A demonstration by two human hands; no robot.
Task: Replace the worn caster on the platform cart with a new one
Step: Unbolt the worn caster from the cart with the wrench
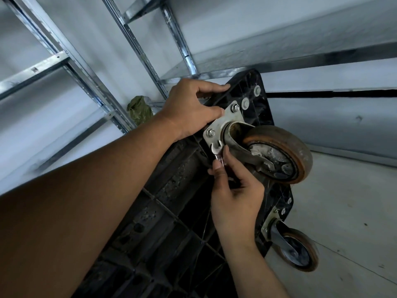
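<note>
The black platform cart (171,201) is tipped up, its ribbed underside facing us, metal shelving (137,50) behind it. The worn caster (285,151) sits at the upper corner, still bolted on by its plate (217,130). The left hand (189,108) curls over the cart's edge beside that plate. The right hand (234,190) pinches a small wrench (216,148), its open end at the plate's lower corner.

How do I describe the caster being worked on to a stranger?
Find the black plastic platform cart, underside showing. At its upper corner sits the worn rusty-orange caster. Only this caster, not the lower caster, has a silver wrench at its plate.
</note>
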